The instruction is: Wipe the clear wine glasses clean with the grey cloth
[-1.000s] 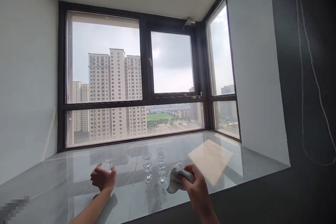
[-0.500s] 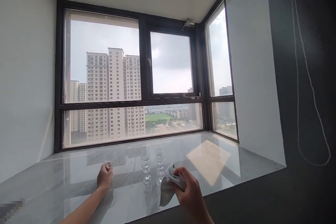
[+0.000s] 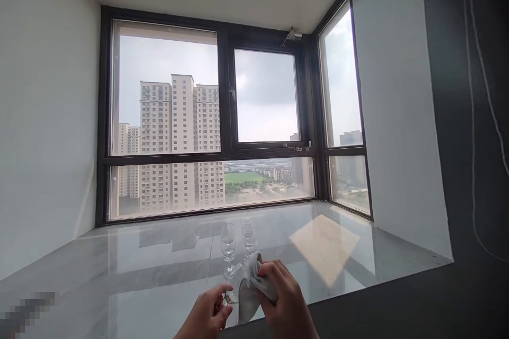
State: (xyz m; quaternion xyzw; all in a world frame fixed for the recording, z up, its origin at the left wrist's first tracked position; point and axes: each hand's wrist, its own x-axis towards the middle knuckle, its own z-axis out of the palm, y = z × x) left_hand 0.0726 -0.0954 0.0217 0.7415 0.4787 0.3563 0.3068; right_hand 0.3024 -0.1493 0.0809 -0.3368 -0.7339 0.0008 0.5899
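My left hand [image 3: 209,311] is at the front of the sill, its thumb and fingers closed around a clear glass [image 3: 231,297] that shows only in part. Close beside it, my right hand [image 3: 285,296] grips a grey cloth [image 3: 249,299], which hangs in folds towards the glass. Just behind the hands, several clear stemmed glasses stand upright in two short rows. The front glass of the left row [image 3: 228,249] shows whole; the right row [image 3: 248,235] is partly hidden by the cloth.
The glossy grey sill [image 3: 159,280] runs beneath a dark-framed window [image 3: 222,157]. A bright patch of light [image 3: 326,246] lies on its right part. White walls [image 3: 47,116] flank the recess, and a looped cord [image 3: 473,143] hangs at the right.
My left hand has come from the left, with the glass, to the front beside the cloth. My right hand still grips the cloth. The view has shifted slightly left.
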